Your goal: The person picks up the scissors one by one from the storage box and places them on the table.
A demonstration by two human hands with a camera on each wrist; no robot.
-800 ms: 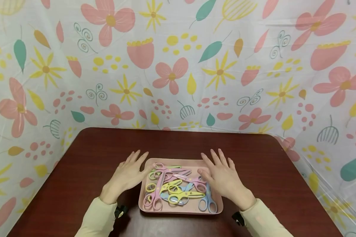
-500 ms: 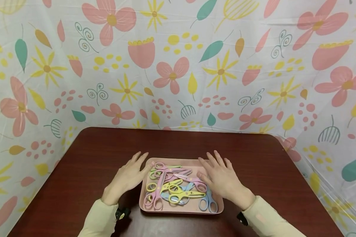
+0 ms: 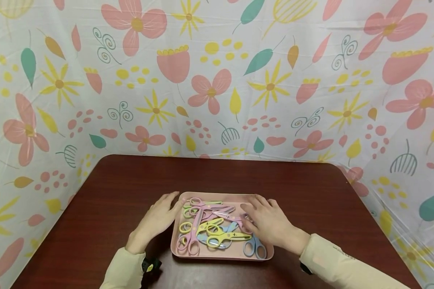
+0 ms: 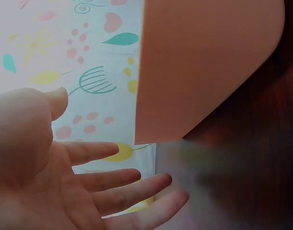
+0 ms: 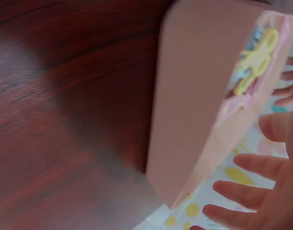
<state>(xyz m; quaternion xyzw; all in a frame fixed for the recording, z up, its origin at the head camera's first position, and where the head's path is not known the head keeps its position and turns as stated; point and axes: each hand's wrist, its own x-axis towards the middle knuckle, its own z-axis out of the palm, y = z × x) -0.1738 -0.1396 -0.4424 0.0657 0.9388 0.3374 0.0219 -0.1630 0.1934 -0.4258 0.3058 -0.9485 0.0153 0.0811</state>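
Observation:
A shallow pink tray [image 3: 235,255] lies on the table, with several small scissors inside. Among them are yellow scissors [image 3: 235,236], pink scissors [image 3: 194,230] and blue scissors [image 3: 254,247]; a green pair is partly covered. My left hand [image 3: 157,220] is at the tray's left side, its thumb near the rim. In the left wrist view its fingers are extended and hold nothing. Over the tray's right part is my right hand [image 3: 271,224], fingers slightly bent, covering the right rim and part of a pink pair. Whether its fingertips touch the scissors cannot be told.
The dark reddish-brown table [image 3: 217,174] has rounded far corners. A white curtain [image 3: 217,136] with a flower and leaf print hangs behind it and along both sides. Beige sleeves [image 3: 126,269] and black wrist straps are on both arms.
My right hand has moved lower and inward over the tray's right part, its fingers bending more. The left hand has shifted slightly, its fingers closer together. The scissors have not moved within the tray.

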